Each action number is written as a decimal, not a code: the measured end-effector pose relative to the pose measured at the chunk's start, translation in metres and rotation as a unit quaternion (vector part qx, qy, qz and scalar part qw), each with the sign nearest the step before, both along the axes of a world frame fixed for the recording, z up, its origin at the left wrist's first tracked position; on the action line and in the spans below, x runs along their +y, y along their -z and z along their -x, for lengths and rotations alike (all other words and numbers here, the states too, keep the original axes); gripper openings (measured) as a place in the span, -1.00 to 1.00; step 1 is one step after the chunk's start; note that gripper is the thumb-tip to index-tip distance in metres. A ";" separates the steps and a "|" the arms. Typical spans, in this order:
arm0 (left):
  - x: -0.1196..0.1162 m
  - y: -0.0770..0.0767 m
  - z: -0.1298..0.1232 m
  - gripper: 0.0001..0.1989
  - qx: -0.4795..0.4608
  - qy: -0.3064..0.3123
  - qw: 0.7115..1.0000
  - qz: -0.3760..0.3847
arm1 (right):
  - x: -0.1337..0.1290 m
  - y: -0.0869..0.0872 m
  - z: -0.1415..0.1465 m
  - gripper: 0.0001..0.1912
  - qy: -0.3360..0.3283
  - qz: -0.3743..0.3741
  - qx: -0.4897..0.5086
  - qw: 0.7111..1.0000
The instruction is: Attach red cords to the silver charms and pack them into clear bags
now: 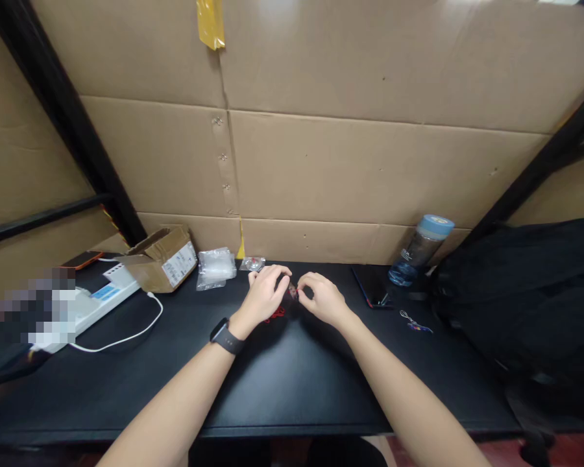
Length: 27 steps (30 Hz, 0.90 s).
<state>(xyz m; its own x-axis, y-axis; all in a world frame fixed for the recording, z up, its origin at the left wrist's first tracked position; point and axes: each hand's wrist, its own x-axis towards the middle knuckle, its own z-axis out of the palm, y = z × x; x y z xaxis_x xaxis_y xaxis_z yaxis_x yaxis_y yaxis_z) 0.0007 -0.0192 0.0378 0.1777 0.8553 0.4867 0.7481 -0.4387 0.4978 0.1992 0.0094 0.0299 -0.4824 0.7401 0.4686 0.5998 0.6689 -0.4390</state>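
Observation:
My left hand is above the black tabletop, its fingers curled and the thumb close to the index finger. Facing it, my right hand pinches with thumb and forefinger at a small dark-and-red piece. This piece sits in the narrow gap between both sets of fingertips and is too small to make out fully. Whether my left fingertips grip it too is hard to see. Below my left hand, a loose red cord lies on the table, partly covered by the hand. A dark watch is on my left wrist.
Behind my hands lie clear plastic bags and a small packet. An opened cardboard box and a white power strip are leftward. To the right are a phone, a charm, a water bottle and a black backpack.

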 end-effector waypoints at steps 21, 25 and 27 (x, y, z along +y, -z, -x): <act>0.024 0.017 0.038 -0.83 0.152 0.071 0.981 0.101 | 0.044 -0.014 -0.095 -0.51 0.064 0.187 -0.180 0.964; 0.021 0.018 0.035 -0.89 0.170 0.122 0.972 0.110 | 0.044 -0.010 -0.095 -0.46 0.053 0.213 -0.221 0.950; 0.021 0.020 0.033 -0.92 0.180 0.127 0.969 0.113 | 0.044 -0.007 -0.091 -0.54 0.071 0.197 -0.225 0.952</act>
